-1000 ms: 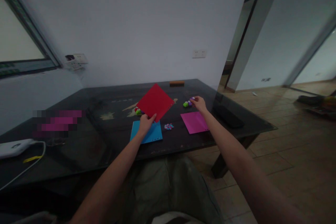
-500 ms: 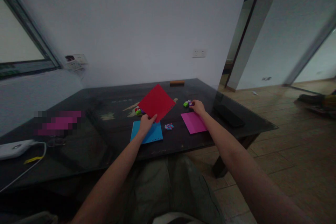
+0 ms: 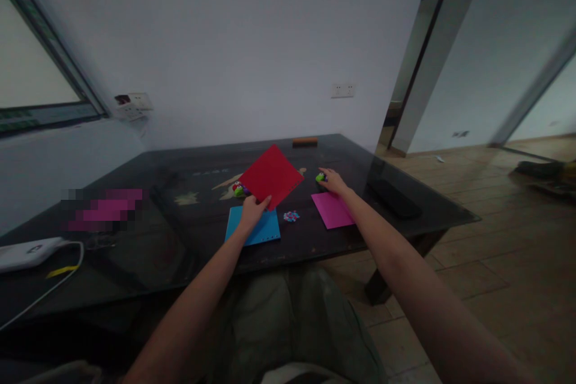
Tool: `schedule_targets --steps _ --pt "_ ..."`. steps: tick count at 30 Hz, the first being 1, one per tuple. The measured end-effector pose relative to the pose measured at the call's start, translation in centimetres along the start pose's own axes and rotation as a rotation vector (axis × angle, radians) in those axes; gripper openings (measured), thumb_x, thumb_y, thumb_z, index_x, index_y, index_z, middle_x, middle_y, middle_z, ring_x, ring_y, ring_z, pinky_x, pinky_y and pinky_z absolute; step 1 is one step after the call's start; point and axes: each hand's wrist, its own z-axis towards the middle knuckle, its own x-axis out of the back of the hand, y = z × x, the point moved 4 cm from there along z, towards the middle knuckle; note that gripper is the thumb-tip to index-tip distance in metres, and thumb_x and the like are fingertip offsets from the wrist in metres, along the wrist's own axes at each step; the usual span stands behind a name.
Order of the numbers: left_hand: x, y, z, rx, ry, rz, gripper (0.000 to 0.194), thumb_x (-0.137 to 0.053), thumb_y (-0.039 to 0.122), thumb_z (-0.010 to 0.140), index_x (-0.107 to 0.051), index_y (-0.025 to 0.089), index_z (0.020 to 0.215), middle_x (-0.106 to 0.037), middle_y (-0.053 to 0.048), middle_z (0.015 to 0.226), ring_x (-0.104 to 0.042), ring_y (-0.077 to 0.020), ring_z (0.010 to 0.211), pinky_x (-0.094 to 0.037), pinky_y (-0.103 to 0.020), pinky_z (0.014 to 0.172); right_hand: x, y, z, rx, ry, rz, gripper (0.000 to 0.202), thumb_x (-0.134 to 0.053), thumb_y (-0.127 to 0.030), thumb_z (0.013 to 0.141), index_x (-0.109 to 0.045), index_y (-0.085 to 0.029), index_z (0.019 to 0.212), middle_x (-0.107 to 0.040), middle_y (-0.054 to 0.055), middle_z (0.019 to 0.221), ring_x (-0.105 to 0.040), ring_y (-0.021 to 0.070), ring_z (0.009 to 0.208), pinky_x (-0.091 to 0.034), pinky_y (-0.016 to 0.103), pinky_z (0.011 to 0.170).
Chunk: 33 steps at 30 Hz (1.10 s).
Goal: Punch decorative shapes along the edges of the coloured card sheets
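Note:
My left hand is closed on the near corner of a red sheet with punched holes along one edge, held tilted above the table. Under that hand lies a blue sheet, also punched. Small red and green googly-eyed toys sit left of the red sheet, partly covered by it. My right hand reaches over a green googly-eyed toy with its fingers stretched out; something purple beside the toy is mostly hidden by the hand. Below it lies a pink sheet.
A little pile of pink, white and blue bits lies between the blue and pink sheets. A long black object rests at the right, a brown block at the back. A white device with a cable stands at the left.
My right hand has shifted slightly left, from pinching at the purple toy to stretching its fingers over the green one. The left hand keeps the red sheet in about the same place.

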Motion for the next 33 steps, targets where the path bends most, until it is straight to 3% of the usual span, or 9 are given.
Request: schedule_targets --steps 4,9,14,17,21,25,28,33 --pt "0.0 0.0 -0.1 0.013 0.002 0.003 0.030 -0.059 0.040 0.072 -0.065 0.011 0.077 -0.071 -0.012 0.082 -0.064 -0.0238 0.074 -0.048 -0.030 0.066 -1.4 -0.3 0.5 -0.016 -0.029 -0.005 0.053 -0.055 -0.022 0.081 -0.044 -0.014 0.133 -0.041 0.019 0.134 -0.039 0.0261 0.127 -0.033 0.035 0.102" --pt "-0.1 0.4 -0.2 0.000 0.003 0.003 0.029 -0.059 0.041 0.073 -0.064 0.012 0.071 -0.070 -0.011 0.077 -0.063 -0.0226 0.070 -0.047 -0.029 0.064 -2.0 -0.1 0.7 -0.016 -0.040 0.008 0.050 -0.051 -0.015 0.082 -0.045 -0.014 0.132 -0.039 0.019 0.135 -0.042 0.0237 0.126 -0.034 0.032 0.101" --pt "-0.4 -0.1 -0.1 0.027 -0.041 -0.028 0.027 -0.059 0.039 0.072 -0.064 0.013 0.075 -0.070 -0.011 0.078 -0.064 -0.0242 0.075 -0.048 -0.031 0.065 -1.7 -0.6 0.2 0.027 -0.003 0.017 0.046 -0.053 -0.015 0.081 -0.050 -0.012 0.127 -0.046 0.019 0.131 -0.038 0.0236 0.129 -0.031 0.035 0.103" --pt "-0.6 -0.5 0.0 0.037 -0.086 -0.048 0.028 -0.059 0.039 0.072 -0.065 0.012 0.077 -0.069 -0.011 0.076 -0.064 -0.0242 0.075 -0.047 -0.030 0.063 -0.4 -1.6 0.0 0.030 0.112 0.041 0.040 -0.055 -0.019 0.080 -0.056 -0.013 0.120 -0.052 0.018 0.125 -0.039 0.0253 0.127 -0.030 0.040 0.104" --pt "-1.0 -0.5 -0.1 0.025 -0.149 -0.084 0.031 -0.060 0.041 0.071 -0.065 0.011 0.078 -0.069 -0.009 0.075 -0.062 -0.0215 0.069 -0.046 -0.028 0.060 2.4 -4.1 -0.2 0.050 0.209 0.259 0.024 -0.050 -0.025 0.084 -0.064 -0.015 0.100 -0.063 0.014 0.108 -0.055 0.0231 0.107 -0.040 0.038 0.095" --pt "-1.3 0.1 -0.5 0.028 -0.212 -0.141 0.029 -0.062 0.039 0.071 -0.065 0.012 0.080 -0.069 -0.008 0.078 -0.061 -0.0183 0.066 -0.046 -0.027 0.060 3.5 -7.7 -1.0 0.053 -0.045 0.718 0.034 -0.042 -0.041 0.088 -0.063 -0.016 0.095 -0.068 0.009 0.086 -0.064 0.0173 0.077 -0.049 0.030 0.068" --pt "-1.3 0.6 -0.8 0.023 -0.241 -0.158 0.028 -0.064 0.038 0.070 -0.066 0.012 0.081 -0.070 -0.007 0.079 -0.060 -0.0174 0.065 -0.046 -0.026 0.060 3.6 -9.4 -1.9 0.053 -0.107 0.844 0.031 -0.055 -0.043 0.081 -0.064 -0.016 0.092 -0.069 0.007 0.083 -0.063 0.0148 0.071 -0.049 0.026 0.064" --pt "-1.4 1.2 -1.1 0.012 -0.277 -0.247 0.028 -0.067 0.037 0.068 -0.066 0.013 0.082 -0.070 -0.007 0.082 -0.060 -0.0162 0.065 -0.047 -0.026 0.061 3.0 -9.4 -2.9 -0.045 -0.045 0.957 0.025 -0.073 -0.032 0.063 -0.065 -0.017 0.082 -0.069 0.004 0.073 -0.063 0.0146 0.067 -0.049 0.027 0.067"
